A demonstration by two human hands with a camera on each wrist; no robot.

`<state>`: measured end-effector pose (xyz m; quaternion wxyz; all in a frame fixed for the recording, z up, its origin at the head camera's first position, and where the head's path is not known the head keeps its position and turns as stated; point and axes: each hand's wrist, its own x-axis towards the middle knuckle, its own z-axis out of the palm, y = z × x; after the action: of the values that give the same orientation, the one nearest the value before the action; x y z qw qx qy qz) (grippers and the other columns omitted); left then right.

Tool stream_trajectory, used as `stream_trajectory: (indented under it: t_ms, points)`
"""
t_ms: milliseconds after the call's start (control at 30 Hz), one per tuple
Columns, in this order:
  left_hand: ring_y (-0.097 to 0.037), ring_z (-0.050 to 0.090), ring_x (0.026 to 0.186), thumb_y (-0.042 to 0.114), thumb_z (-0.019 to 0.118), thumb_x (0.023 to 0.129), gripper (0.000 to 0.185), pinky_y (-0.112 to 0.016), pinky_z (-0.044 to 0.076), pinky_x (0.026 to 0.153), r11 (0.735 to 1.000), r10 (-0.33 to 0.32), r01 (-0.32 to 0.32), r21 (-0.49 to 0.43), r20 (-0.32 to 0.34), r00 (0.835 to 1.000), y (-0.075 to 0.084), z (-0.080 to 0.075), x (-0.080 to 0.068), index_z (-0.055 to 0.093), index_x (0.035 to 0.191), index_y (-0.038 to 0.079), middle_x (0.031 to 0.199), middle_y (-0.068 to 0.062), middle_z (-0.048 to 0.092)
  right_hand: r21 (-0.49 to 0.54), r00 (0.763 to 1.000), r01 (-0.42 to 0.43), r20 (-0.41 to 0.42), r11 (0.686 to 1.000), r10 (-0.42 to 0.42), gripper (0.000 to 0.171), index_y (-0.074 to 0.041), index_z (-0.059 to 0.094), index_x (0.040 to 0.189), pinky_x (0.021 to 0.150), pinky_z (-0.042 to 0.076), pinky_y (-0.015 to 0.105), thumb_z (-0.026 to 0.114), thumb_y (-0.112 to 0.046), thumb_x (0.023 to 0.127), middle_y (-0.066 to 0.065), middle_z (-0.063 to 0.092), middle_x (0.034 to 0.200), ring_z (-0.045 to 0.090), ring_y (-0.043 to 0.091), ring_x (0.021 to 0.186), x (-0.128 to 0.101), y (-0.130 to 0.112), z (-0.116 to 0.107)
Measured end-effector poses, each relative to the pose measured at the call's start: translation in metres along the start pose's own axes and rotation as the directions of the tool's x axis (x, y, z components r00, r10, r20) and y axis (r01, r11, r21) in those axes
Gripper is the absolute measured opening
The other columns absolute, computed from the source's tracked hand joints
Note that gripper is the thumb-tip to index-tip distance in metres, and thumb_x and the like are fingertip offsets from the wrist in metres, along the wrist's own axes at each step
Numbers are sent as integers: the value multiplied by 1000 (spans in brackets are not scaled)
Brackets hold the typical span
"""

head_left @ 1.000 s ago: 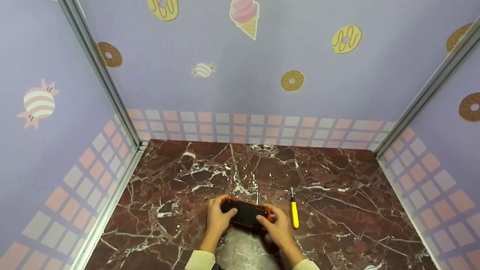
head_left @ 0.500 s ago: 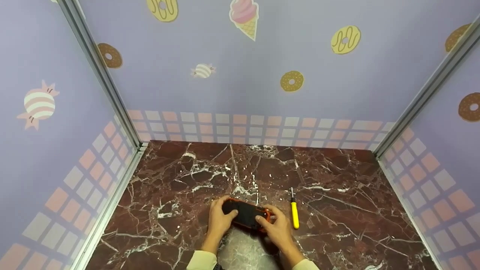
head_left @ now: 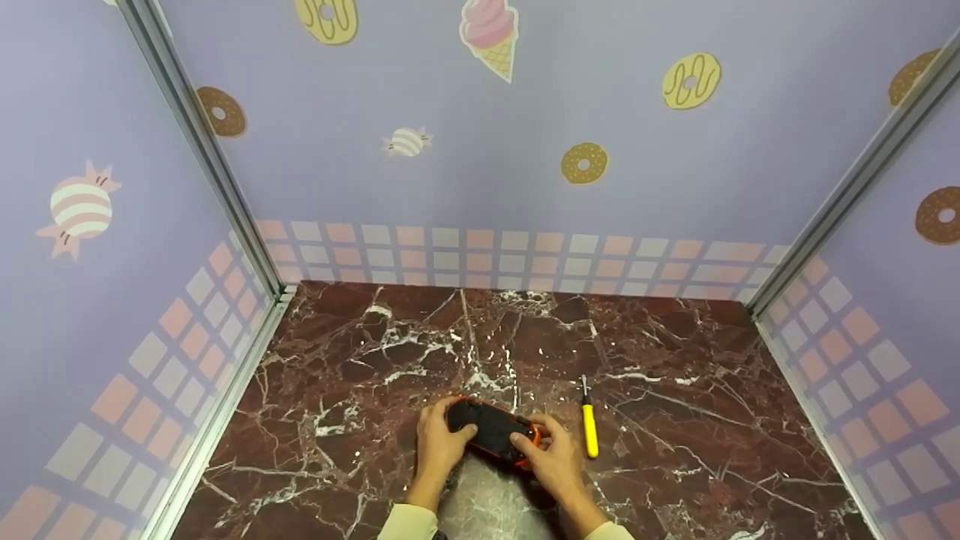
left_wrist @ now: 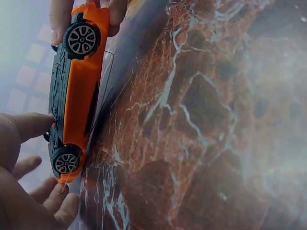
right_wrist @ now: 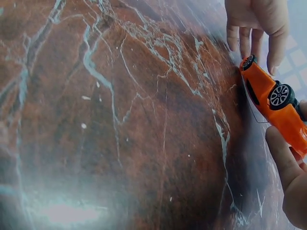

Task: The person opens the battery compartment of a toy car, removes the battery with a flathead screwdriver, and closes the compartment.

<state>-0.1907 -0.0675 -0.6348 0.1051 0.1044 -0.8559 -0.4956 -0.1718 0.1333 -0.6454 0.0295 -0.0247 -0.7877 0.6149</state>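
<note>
While left grip [head_left: 442, 442] and right grip [head_left: 556, 454] both pinch the car [head_left: 491, 427], it now slants more; screwdriver [head_left: 590, 427] unmoved.

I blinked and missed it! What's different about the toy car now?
The orange toy car has turned slightly, its right end dropping lower in the head view. The left hand and right hand still hold it; the yellow screwdriver stayed put.

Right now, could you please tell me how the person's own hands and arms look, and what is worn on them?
The left hand and right hand are bare, without gloves. The left sleeve and right sleeve are pale cream. Beside the left cuff, a small dark patch shows, too cropped to identify.
</note>
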Motion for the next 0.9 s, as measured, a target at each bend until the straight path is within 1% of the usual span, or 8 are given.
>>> stream_trajectory:
  t_ms: [67,200,367,467,600,733,833,900]
  points:
    - [-42,59,120,13,88,73,63,-56,47,102,999,-27,27,25,-3,1000,0,0,-1,65,131,5,127,-21,60,-3,1000,-8,-8,1000,8,44,-6,66,122,52,59,34,84,-23,85,18,71,106,70,15,68,0,1,0]
    - [-41,61,117,18,89,75,69,-55,48,100,996,-77,76,47,15,997,1,0,-3,60,135,1,127,-24,59,0,999,-28,-17,1000,28,47,-3,65,122,53,59,33,84,-23,85,19,68,100,70,17,68,-2,0,1]
    - [-44,59,121,23,88,77,76,-56,47,103,996,-83,81,40,48,995,4,0,-2,54,140,-5,132,-30,57,-2,999,-45,-13,999,45,46,-1,63,120,54,60,33,84,-24,86,20,67,104,70,18,69,-3,-1,2]
    - [-46,58,123,21,89,76,80,-57,46,105,997,-79,77,33,62,995,6,1,-2,52,141,-6,134,-31,56,-6,999,-49,-1,999,49,45,-1,62,119,54,60,33,83,-24,87,20,67,103,70,18,68,-3,-1,2]
    - [-45,58,123,16,91,73,81,-56,46,105,996,-81,79,31,62,995,7,3,-2,53,141,-5,132,-30,57,-79,1000,-29,5,996,30,42,-3,63,113,57,59,30,83,-29,86,14,70,95,68,16,71,-3,1,0]
    - [-45,59,120,10,91,70,80,-56,46,105,998,-54,53,15,54,997,7,5,0,55,139,-5,128,-29,60,-203,999,27,-21,979,-32,36,-8,68,104,69,55,28,84,-34,84,8,73,95,68,14,81,-2,2,-3]
    - [-45,60,119,7,91,68,80,-56,45,105,999,-42,41,5,56,998,8,6,0,55,139,-5,126,-30,61,-232,998,47,-22,972,-54,34,-9,70,103,75,55,30,84,-33,84,7,74,99,69,15,85,-1,2,-5]
    - [-44,60,119,6,90,68,80,-57,45,105,999,-41,41,6,61,997,9,6,0,55,139,-4,126,-29,61,-231,999,44,-13,972,-49,35,-9,70,105,76,54,30,84,-33,84,7,75,98,69,14,84,0,2,-5]
